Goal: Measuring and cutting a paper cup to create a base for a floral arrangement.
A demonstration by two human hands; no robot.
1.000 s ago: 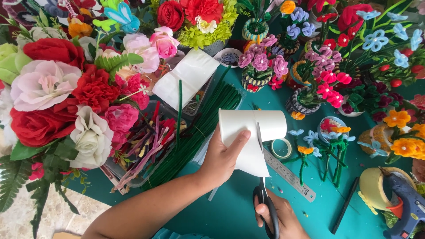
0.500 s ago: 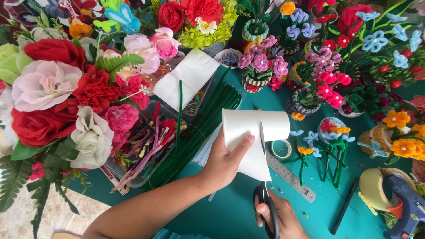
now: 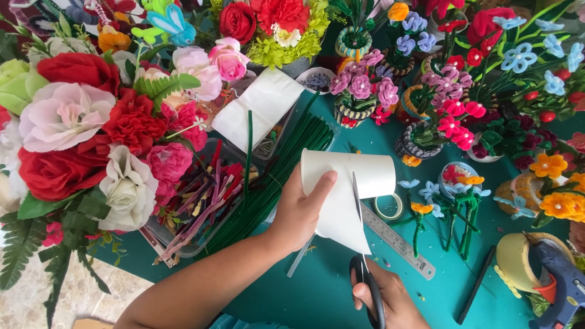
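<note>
Scissors (image 3: 364,268) in right hand (image 3: 390,298) have cut halfway up white paper (image 3: 344,195) gripped by left hand (image 3: 301,210); upper half remains uncut.

Bright, even daylight fills the scene; shadows are soft, colours vivid, focus sharp, with slight stretching at the edges.

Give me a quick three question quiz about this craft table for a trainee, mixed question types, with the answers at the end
1. True or false: the left hand holds a rolled white sheet.
2. Which tool is the right hand working? A) glue gun B) scissors C) ruler
3. Fill in: the metal ruler lies on the ___ coloured table.

Key
1. True.
2. B, the black-handled scissors, blades up into the sheet; the glue gun rests untouched at the far right.
3. Teal.
</note>
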